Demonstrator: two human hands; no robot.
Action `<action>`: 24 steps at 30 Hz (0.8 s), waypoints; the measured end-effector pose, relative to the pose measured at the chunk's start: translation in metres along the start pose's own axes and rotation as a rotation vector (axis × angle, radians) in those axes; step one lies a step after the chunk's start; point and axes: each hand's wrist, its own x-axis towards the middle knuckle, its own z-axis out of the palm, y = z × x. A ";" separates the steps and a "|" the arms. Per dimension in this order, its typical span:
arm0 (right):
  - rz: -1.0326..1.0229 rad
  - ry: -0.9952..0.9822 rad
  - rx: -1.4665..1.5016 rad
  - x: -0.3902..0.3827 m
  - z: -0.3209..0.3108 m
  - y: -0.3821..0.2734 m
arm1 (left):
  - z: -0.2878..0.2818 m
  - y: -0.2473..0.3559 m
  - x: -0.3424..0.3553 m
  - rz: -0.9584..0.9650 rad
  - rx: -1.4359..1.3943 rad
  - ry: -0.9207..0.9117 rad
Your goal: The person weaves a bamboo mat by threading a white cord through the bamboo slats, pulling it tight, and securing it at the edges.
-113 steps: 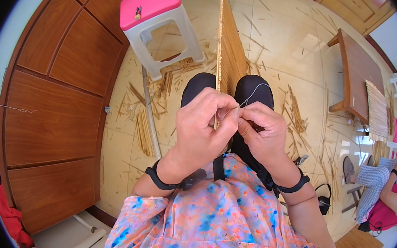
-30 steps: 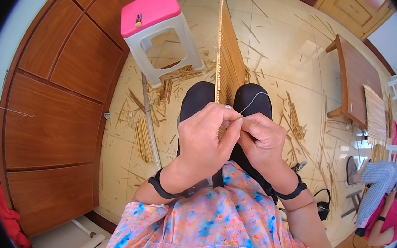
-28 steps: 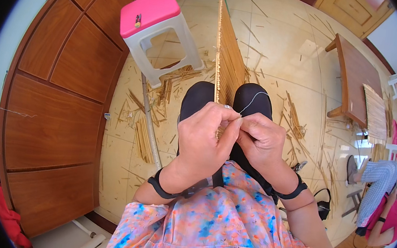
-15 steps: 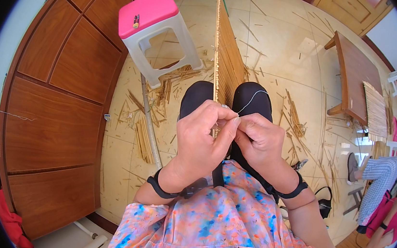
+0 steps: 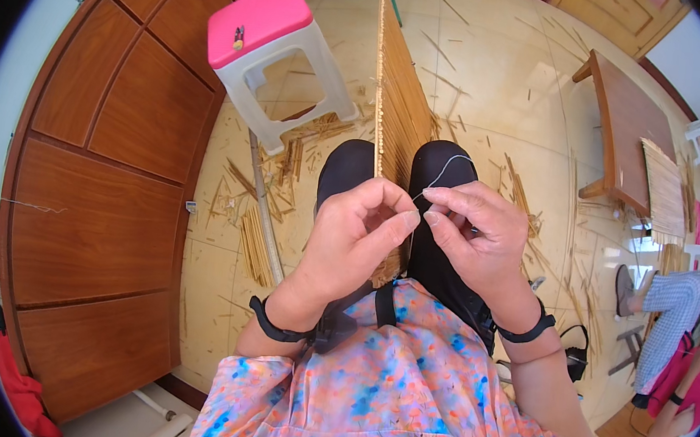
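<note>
One wide red-brown cabinet (image 5: 97, 230), left of stick panel (image 5: 399, 96). Panel stands on edge between black-clad knees (image 5: 345, 167). White, pink-topped stool (image 5: 265, 33), left of panel. Over panel's near end, left hand (image 5: 354, 236) pinching thread (image 5: 444, 171); right of panel, right hand (image 5: 489, 237) loose, thumb and forefinger parted. Small tool (image 5: 238, 37) on stool. Thread curves across right knee, beside panel.

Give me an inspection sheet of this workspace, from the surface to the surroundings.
Surface: pale tiled floor
Job's things: stick mat upright between the knees; thread over the right knee
Clutter: loose sticks on the floor; small tool on the stool
Hands: left hand pinching the thread; right hand at it, thumb and finger parted
Cables: nothing seen near the hands
Surroundings: cabinet left; table and co-worker right
</note>
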 end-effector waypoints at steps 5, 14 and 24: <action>-0.038 -0.074 0.051 0.003 -0.003 -0.002 | -0.001 0.000 0.000 -0.069 -0.169 -0.106; -0.028 -0.080 -0.051 0.002 -0.002 -0.007 | 0.000 -0.002 0.002 -0.142 -0.207 -0.150; 0.096 -0.051 0.045 -0.001 0.005 -0.007 | 0.004 -0.001 0.002 -0.127 -0.193 -0.107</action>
